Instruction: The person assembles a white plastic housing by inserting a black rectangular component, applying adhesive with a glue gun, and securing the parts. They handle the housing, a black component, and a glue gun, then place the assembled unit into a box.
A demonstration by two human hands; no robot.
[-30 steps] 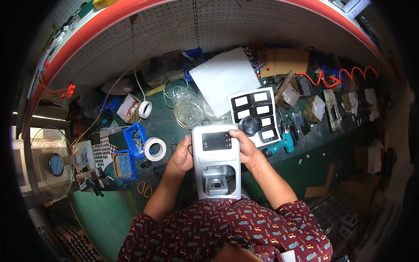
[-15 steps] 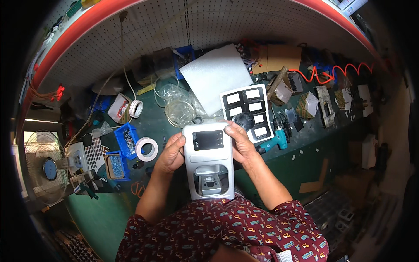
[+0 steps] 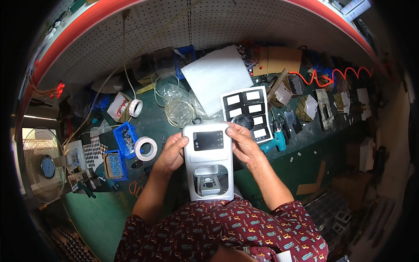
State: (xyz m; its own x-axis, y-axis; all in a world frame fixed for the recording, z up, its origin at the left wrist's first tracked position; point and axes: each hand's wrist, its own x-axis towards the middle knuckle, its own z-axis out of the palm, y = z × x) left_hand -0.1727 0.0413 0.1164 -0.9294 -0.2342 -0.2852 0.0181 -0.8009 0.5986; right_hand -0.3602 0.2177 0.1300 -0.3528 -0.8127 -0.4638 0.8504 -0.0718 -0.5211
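A silver-grey plastic device housing rests upright against my front, between both hands. Its upper part bears a dark rectangular panel, and an arched opening lower down shows a small grey platform inside. My left hand grips the upper left edge, thumb on the front face. Opposite it, my right hand holds the upper right corner, thumb near the top edge. The fingers behind the housing are partly hidden. Just beyond my right hand lies a white sheet of black-framed panels with a round black object on it.
Left on the green bench are a tape roll and blue bins of small parts. A teal power drill lies at the right. White foam sheet and clear plastic bags sit behind. A fan stands far left.
Both hands keep the same hold on the housing, which has hardly moved. The view has shifted slightly.
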